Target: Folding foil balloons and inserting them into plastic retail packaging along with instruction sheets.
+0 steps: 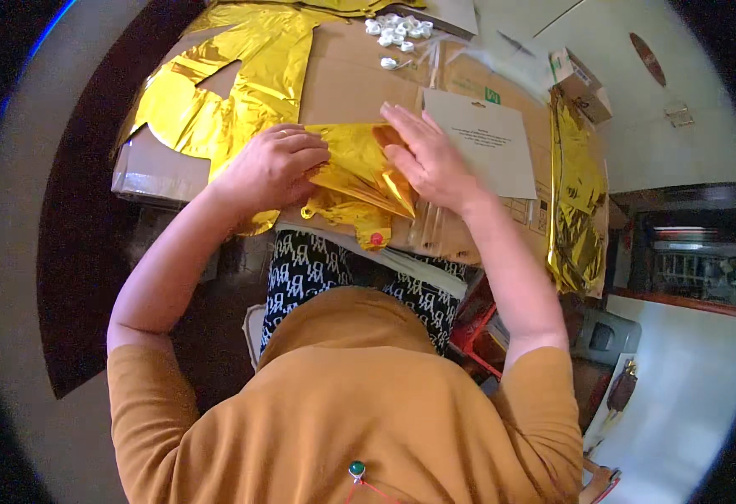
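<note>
A folded gold foil balloon (353, 160) lies on the cardboard in front of me, flat and deflated. A corner of it points toward me, and a tab with a red dot (376, 239) hangs near the cardboard's front edge. My left hand (277, 164) grips the balloon's left side with its fingers curled together; the fingertips are partly hidden. My right hand (428, 160) rests along the right side of the foil, its fingers stretched out and the thumb touching it. To the left, a larger flat gold foil balloon (259, 71) with a cut-out opening spreads out beneath my left forearm.
Several small white rings or rolls (397, 34) are heaped at the back. A white printed card (486, 139) lies right of my right hand. More gold foil (578, 193) hangs over the right edge of the cardboard (343, 76). A small box (580, 84) stands behind it.
</note>
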Available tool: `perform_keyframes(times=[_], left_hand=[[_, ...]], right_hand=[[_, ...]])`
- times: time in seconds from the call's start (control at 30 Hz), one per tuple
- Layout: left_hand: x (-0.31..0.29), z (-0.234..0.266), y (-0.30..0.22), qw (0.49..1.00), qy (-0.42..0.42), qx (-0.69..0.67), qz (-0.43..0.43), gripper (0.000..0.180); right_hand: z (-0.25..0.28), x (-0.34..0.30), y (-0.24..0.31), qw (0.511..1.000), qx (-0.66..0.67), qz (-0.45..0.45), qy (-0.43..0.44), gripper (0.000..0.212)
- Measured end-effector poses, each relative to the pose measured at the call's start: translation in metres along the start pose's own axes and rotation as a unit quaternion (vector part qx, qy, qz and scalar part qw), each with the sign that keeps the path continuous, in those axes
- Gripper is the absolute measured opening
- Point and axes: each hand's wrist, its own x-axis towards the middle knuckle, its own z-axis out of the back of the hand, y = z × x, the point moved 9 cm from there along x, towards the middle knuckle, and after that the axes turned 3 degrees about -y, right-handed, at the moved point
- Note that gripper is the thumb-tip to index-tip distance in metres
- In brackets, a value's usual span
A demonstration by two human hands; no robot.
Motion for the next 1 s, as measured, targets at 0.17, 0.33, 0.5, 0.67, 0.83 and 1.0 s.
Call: perform_keyframes(times=[0.17, 0.33, 0.5, 0.67, 0.83, 1.0], left_hand=[[-0.001, -0.002, 0.012, 0.998, -0.028, -0.032, 0.046, 0.036], [-0.001, 0.003, 0.009, 0.999, -0.046, -0.013, 0.019, 0.035], [-0.003, 0.000, 0.005, 0.999, -0.043, 0.012, -0.020, 0.041], [0.003, 0.003, 0.000, 0.996, -0.077, 0.020, -0.048, 0.031], [0.007, 0.007, 0.010, 0.995, -0.101, -0.014, 0.018, 0.019], [0.002, 0.000, 0.046, 0.957, -0.061, -0.111, 0.260, 0.033]], right_hand=[[0.071, -0.037, 0.032, 0.987, 0.025, -0.019, -0.160, 0.017], [0.076, -0.024, -0.004, 0.980, 0.024, -0.087, -0.178, 0.011], [0.053, 0.069, -0.050, 0.987, -0.047, -0.052, -0.145, 0.020], [0.004, 0.128, -0.074, 0.961, -0.267, 0.053, -0.037, 0.020], [0.036, 0.102, -0.074, 0.980, -0.133, -0.009, -0.150, 0.020], [0.125, 0.000, 0.006, 0.951, 0.144, -0.128, -0.243, 0.009]])
